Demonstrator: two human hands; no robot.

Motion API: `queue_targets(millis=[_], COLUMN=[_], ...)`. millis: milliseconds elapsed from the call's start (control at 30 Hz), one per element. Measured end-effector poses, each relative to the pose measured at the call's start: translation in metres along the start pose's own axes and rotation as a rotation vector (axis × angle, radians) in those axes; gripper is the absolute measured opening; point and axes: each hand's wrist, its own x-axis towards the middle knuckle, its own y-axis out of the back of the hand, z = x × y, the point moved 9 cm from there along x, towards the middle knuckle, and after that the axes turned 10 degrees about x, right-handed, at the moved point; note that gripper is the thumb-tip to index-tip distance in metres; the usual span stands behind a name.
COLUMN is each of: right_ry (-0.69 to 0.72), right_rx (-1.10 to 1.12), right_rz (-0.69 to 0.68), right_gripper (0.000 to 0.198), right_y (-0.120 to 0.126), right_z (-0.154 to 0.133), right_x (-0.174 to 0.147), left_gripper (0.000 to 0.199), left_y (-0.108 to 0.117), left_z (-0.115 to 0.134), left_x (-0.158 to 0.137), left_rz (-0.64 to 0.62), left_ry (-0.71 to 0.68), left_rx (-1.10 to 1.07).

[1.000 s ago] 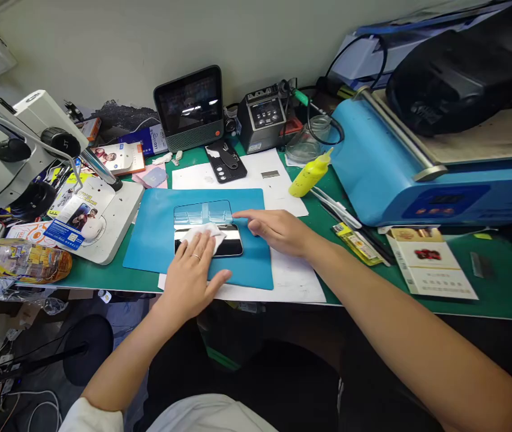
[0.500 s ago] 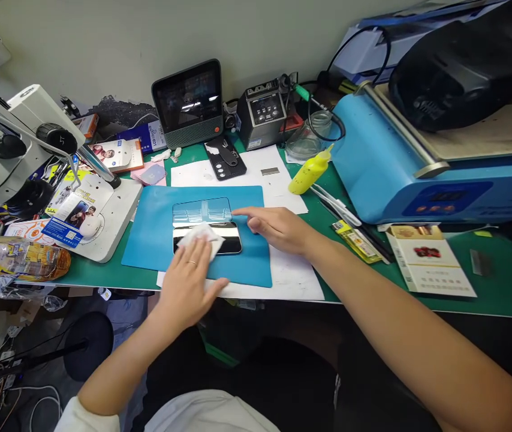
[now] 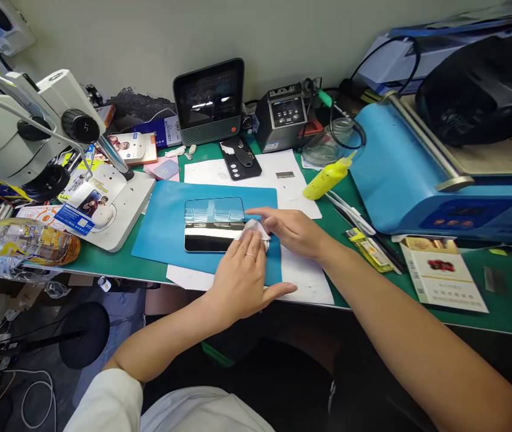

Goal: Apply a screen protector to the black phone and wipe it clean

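"Head view: how's your grip?"
"My left hand point(image 3: 243, 276) lies flat, thumb apart, pressing white cloth point(image 3: 259, 227) onto the black panel point(image 3: 207, 241)."
"Right hand point(image 3: 298, 233)?"
"Thumb and forefinger apart, tip at the clear panel point(image 3: 213, 210), likely steadying it on my blue mat point(image 3: 159, 216)."

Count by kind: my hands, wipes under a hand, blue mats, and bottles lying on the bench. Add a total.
Hands: 2 (left hand, right hand)
Wipe: 1
Blue mat: 1
Bottles: 2 (yellow squeeze bottle, drink bottle)
Total: 6
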Motion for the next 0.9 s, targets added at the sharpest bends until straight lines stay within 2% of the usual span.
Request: queue_targets(millis=[100,200,300,367,467,600,700,800,900], right_ry=[-0.013,-0.010,-0.003,-0.002,-0.001,0.001,0.001,0.036,0.067], right_rx=[0.012,0.000,-0.030,-0.039,-0.040,-0.041,-0.097,-0.188,-0.238], right_rz=[-0.011,-0.022,-0.012,-0.016,-0.016,-0.002,-0.049,-0.133,-0.175], right_gripper=[0.089,0.088,0.082,0.080,0.078,0.079,0.081,0.084,0.085], right_y=[0.000,0.000,0.002,0.002,0.002,0.002,-0.002,-0.007,-0.009], right_z=[0.001,0.000,-0.003,-0.004,-0.004,-0.006,-0.011,-0.018,-0.022], right_x=[-0.001,-0.001,0.000,0.000,0.001,0.002,0.002,0.002,0.002], left_gripper=[0.093,0.090,0.079,0.076,0.081,0.091,0.093,0.090,0.084], left_y=[0.003,0.003,0.004,0.005,0.002,-0.004,-0.004,-0.003,0.000], left_z=[-0.008,-0.042,-0.079,-0.095,-0.093,-0.059,-0.042,-0.051,-0.085], left_x=[-0.002,-0.029,-0.062,-0.073,-0.060,-0.022,-0.016,-0.036,-0.055], left_rz=[-0.002,0.005,-0.005,-0.009,-0.031,-0.036,-0.012,-0.025,-0.043], left_ry=[0.000,0.081,0.176,0.222,0.221,0.171,0.144,0.128,0.208], left_rx=[-0.013,0.000,0.034,0.056,0.049,-0.008,-0.025,-0.019,0.013])
